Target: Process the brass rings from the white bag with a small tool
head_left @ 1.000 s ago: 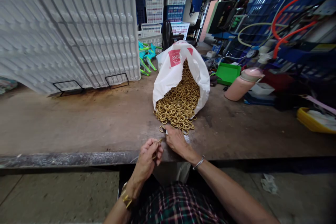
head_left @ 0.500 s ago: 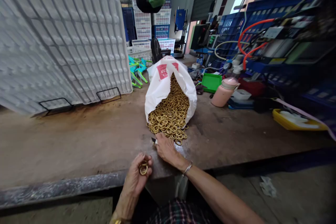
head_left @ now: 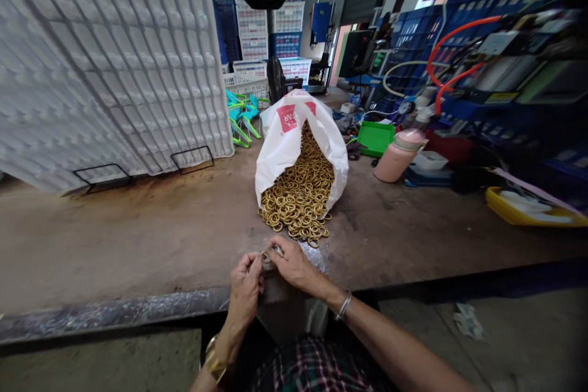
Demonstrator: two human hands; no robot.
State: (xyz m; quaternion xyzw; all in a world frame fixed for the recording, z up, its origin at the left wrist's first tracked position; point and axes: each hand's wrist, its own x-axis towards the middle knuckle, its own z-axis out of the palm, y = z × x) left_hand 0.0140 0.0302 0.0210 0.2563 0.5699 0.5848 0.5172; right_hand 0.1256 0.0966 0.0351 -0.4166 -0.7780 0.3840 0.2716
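Observation:
A white plastic bag [head_left: 280,153] with red print lies open on the brown table, and gold rings [head_left: 298,196] spill from its mouth toward me. Just in front of the pile, near the table's edge, my two hands meet. My left hand [head_left: 247,278] pinches a gold ring [head_left: 263,253] between thumb and fingers. My right hand [head_left: 291,263] is closed beside it, fingers curled round a small, pale and dark object too small to name. Clear plastic film [head_left: 315,257] lies by my right wrist.
White ribbed trays [head_left: 151,73] stand in black wire holders [head_left: 193,160] at the left. Toward the right are a green tray [head_left: 375,138], a pink bottle [head_left: 397,159] and a yellow tray [head_left: 509,211]. Stacked crates [head_left: 287,18] stand behind.
My left hand has moved up and forward to meet my right hand; the rings that showed in its palm are now mostly hidden. My right hand has drawn back from the pile's edge.

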